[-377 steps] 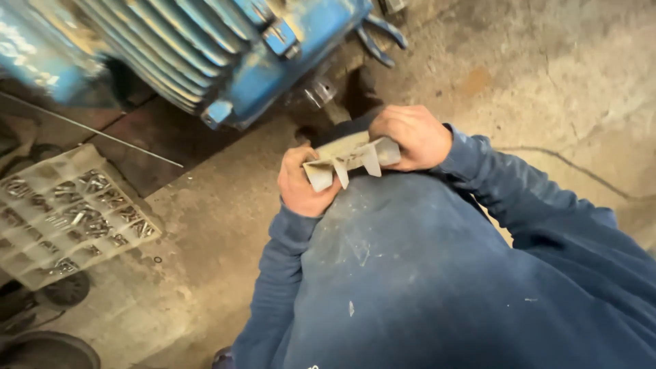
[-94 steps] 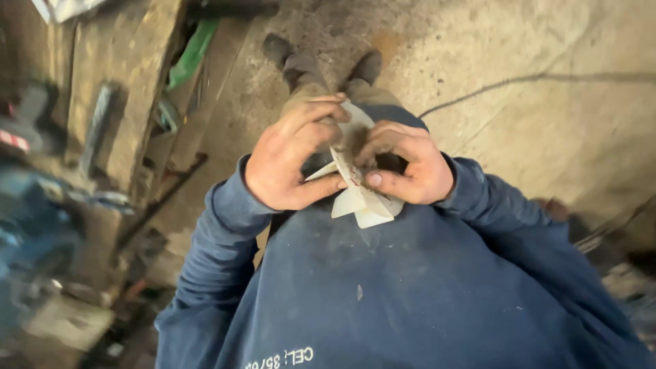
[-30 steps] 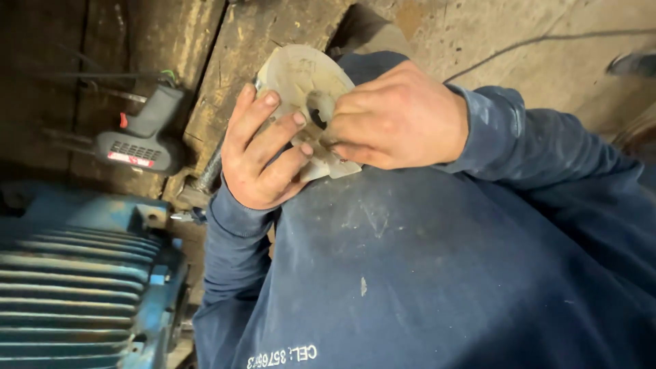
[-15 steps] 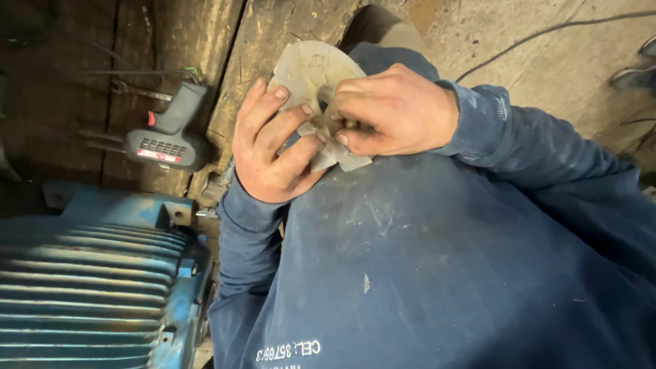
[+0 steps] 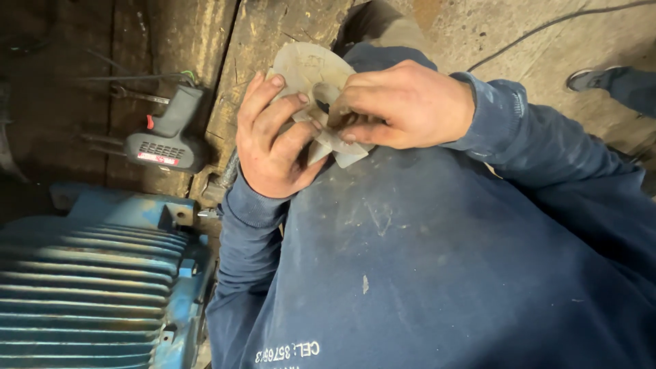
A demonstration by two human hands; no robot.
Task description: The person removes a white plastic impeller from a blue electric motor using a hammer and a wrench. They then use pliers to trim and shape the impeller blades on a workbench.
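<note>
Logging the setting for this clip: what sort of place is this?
Probably a repair workshop: a blue finned motor housing, a cordless power tool on grimy wooden planks, and both hands holding a pale fan impeller.

Lying on the dirty wooden boards: a grey power tool and thin metal rods. Sitting beside them, a big blue ribbed motor. Running across the concrete floor, a dark cable.

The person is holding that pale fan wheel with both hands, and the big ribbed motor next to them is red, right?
Not quite. The ribbed motor is blue, not red; the head view shows it at the lower left. The rest is right: the left hand and the right hand both hold the pale fan wheel.
</note>
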